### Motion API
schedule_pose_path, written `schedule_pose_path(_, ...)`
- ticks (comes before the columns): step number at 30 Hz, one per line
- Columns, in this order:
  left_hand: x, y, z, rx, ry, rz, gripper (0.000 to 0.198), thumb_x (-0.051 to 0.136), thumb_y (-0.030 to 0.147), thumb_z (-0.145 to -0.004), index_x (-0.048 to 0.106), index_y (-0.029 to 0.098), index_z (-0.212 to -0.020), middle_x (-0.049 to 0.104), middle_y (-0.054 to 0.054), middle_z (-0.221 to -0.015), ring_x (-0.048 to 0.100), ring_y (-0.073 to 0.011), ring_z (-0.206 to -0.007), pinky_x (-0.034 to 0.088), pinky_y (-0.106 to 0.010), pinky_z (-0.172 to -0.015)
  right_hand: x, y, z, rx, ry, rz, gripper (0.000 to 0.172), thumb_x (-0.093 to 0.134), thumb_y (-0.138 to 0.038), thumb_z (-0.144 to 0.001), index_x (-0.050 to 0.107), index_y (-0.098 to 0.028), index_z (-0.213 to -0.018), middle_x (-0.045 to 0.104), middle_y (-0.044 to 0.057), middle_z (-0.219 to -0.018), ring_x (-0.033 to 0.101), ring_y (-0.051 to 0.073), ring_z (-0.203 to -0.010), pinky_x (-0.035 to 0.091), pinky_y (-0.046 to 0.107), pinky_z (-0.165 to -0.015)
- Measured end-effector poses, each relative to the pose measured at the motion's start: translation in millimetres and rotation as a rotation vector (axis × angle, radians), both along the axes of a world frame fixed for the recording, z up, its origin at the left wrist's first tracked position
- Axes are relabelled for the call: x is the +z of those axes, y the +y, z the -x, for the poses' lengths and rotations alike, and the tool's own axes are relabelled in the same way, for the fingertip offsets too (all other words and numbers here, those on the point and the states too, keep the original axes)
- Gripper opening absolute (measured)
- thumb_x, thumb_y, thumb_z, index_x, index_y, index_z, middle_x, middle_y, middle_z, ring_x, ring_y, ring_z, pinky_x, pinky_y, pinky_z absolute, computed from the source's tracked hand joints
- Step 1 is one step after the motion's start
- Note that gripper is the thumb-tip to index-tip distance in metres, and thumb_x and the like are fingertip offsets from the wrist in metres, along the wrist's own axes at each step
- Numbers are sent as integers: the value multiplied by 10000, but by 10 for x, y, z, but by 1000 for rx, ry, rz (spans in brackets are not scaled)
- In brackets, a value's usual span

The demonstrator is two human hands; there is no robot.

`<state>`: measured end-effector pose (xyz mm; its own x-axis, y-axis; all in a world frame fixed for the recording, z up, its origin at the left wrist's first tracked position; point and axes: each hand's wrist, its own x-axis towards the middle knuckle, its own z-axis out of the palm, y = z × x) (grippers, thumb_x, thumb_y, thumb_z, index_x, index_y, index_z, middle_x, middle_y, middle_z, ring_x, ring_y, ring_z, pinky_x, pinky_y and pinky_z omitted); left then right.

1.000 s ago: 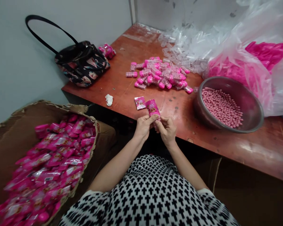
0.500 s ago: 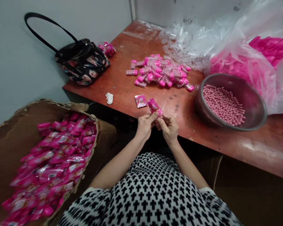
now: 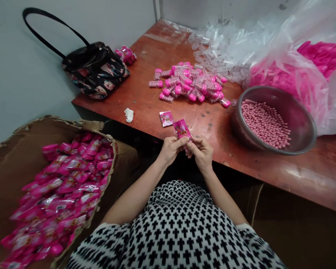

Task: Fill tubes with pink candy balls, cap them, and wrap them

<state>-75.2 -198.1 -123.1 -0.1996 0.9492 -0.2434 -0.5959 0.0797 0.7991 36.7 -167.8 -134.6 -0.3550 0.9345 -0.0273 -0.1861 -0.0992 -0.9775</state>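
Sachet (image 3: 181, 129) held upright, left hand (image 3: 170, 149) and right hand (image 3: 203, 154) both pinching its base for fingertip control.

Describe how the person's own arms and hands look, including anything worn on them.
The left hand and right hand are bare, with no gloves; no watch or bracelet shows at the wrists. The forearms are uncovered. The sleeves end near the elbows and belong to a top in a black-and-white cross pattern.

The table (image 3: 145, 101) was worn reddish wood with a faint sheen, the bowl (image 3: 306, 121) dull smooth metal, the sachet (image 3: 181, 129) I held glossy pink plastic, the box (image 3: 30, 138) rough brown cardboard.
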Motion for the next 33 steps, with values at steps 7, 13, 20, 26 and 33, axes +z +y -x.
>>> schedule_pose_path(7,4,-35,2,-16,-39,-13,320,760,380,-640,635,88,-603,560,-14,-542,536,-103,-475,454,-251,-474,-10,45,36,-7,77,115,357,732,-418,-672,494,-203,-830,657,-53,-588,601,103,-430,502,198,-377)
schedule_pose_path(13,25,-11,-59,152,-130,54,309,798,359,-585,660,92,-659,634,-29,-623,570,-87,-546,473,-215,-537,32,21,-29,50,72,100,374,766,-369,-635,585,-208,-920,687,-14,-825,668,127,-665,608,290,-594)
schedule_pose_path(20,-19,-120,-64,90,-145,59,300,811,336,-575,657,83,-625,656,-45,-638,609,-112,-590,511,-265,-628,-32,102,78,50,54,132,365,789,-348,-595,520,-202,-795,642,-69,-640,621,95,-510,563,223,-497)
schedule_pose_path(26,147,-542,448,539,-20,-51,356,709,487,-675,663,175,-840,708,-78,-993,657,-205,-941,523,-345,-834,55,94,267,281,86,91,346,745,-390,-649,533,-194,-839,675,-39,-626,639,117,-499,526,216,-453)
schedule_pose_path(33,-121,-578,1198,838,499,96,508,660,471,-731,558,246,-1176,624,-108,-1200,589,-237,-1112,454,-381,-946,-28,119,272,219,-20,50,246,660,-392,-753,565,-168,-788,664,-23,-626,609,85,-469,489,183,-435)
